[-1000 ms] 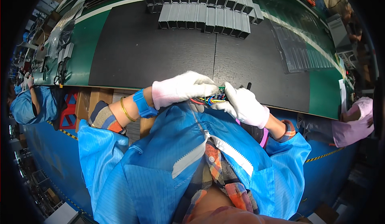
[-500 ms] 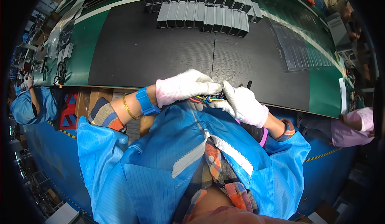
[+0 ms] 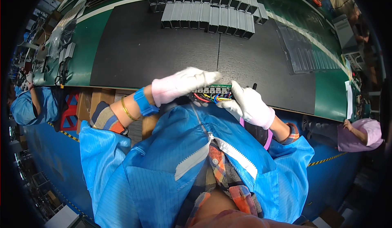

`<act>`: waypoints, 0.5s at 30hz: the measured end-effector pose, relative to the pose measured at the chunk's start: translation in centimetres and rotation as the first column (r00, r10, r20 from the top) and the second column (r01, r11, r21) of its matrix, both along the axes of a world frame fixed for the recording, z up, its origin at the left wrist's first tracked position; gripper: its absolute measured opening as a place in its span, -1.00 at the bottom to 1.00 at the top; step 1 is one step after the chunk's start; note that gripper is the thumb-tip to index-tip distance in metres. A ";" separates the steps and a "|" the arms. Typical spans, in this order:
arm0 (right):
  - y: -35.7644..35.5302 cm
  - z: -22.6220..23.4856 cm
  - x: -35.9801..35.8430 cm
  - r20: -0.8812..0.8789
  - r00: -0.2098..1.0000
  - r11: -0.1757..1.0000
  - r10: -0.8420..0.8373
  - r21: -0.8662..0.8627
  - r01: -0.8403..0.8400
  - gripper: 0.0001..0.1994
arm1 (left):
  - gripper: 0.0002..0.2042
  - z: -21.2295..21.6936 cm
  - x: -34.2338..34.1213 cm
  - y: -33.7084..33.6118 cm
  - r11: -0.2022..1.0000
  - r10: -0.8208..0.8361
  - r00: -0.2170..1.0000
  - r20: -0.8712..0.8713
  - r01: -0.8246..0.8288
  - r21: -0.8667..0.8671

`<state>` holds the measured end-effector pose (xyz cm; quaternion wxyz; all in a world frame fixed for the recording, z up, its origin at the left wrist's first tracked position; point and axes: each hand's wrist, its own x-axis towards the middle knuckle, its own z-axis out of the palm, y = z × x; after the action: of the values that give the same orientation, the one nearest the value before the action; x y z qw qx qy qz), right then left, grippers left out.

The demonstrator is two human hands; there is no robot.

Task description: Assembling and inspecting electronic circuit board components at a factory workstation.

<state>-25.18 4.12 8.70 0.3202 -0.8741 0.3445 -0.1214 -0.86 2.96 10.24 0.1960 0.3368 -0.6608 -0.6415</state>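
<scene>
- Board [image 3: 221, 86]: between the two hands at the near edge of the table [image 3: 326, 101], green, with a row of grey parts and coloured wires [image 3: 218, 99] along its near side.
- Bag [image 3: 65, 36]: clear and crumpled, at the far left on the table; its contents are too small to tell.
- Box [image 3: 98, 98]: brown, below the table, its inside mostly hidden.
- Left hand [image 3: 185, 83]: gloved, fingers stretched together above the board's left part; I cannot tell whether it grips.
- Cases [image 3: 208, 16]: grey, side by side in two rows towards the table's far side; their near ends look dark, contents hidden.
- Right hand [image 3: 250, 106]: gloved, thumb and fingers closed on the board's right end.
- Tray [image 3: 303, 51]: clear, with ridged slots, flat on the table beyond the right hand.
</scene>
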 end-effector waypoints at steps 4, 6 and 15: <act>0.0 0.3 -0.1 -0.045 0.999 0.999 0.003 -0.035 -0.004 -0.47 | -0.41 0.0 1.3 -0.1 1.000 -0.008 0.999 0.035 0.007 0.006; 0.0 0.2 -0.1 -0.030 1.000 1.000 0.003 -0.018 -0.003 -0.47 | -0.41 0.5 1.0 1.2 0.996 0.093 0.988 0.127 -0.094 0.004; 0.0 0.1 0.1 -0.043 0.999 0.997 0.022 -0.070 -0.025 -0.46 | -0.60 0.2 -0.2 3.5 0.856 0.357 0.904 0.234 -0.217 -0.469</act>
<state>-25.12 4.13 8.81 0.2831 -0.8913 0.3362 -0.1115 -1.04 6.47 10.44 0.2533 0.4778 -0.7502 -0.3804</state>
